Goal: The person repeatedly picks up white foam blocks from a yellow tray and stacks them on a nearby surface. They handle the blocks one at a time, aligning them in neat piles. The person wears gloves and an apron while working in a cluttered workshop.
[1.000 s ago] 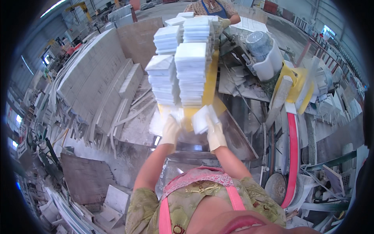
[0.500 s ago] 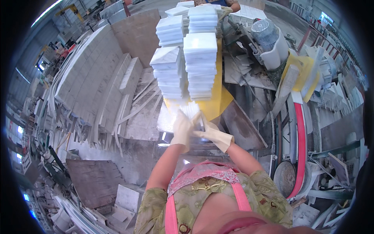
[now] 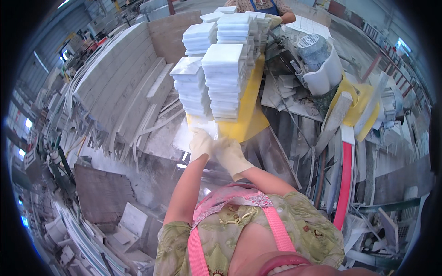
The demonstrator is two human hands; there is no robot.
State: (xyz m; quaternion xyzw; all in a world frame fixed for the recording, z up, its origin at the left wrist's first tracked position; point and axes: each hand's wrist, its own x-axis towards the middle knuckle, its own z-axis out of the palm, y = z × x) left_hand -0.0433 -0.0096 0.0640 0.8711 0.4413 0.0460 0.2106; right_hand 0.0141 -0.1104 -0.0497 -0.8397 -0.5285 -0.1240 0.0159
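Both my hands wear pale cream gloves and are close together, just this side of the stacked slabs. My left hand (image 3: pixel 200 144) is closed at the near left edge of a white stone tile (image 3: pixel 210 128). Beside it my right hand (image 3: pixel 229 156) is closed, its fingers curled at the tile's near right corner; the fingertips are partly hidden. Beyond stand tall stacks of white marble tiles (image 3: pixel 223 83), with a shorter-looking left stack (image 3: pixel 189 87) alongside. Yellow sheeting (image 3: pixel 251 124) lies under and right of the stacks.
Long stone slabs (image 3: pixel 115 73) lean at left. At right are a motor (image 3: pixel 314 48), a red strip (image 3: pixel 343 184) and scrap stone. A brown board (image 3: pixel 103 198) lies low left. Another person (image 3: pixel 262 6), in a blue apron, stands behind the stacks.
My hands have shifted slightly left with the view. The several tile edges that showed upright between them now appear as one flat bright tile face. The person behind shows more fully.
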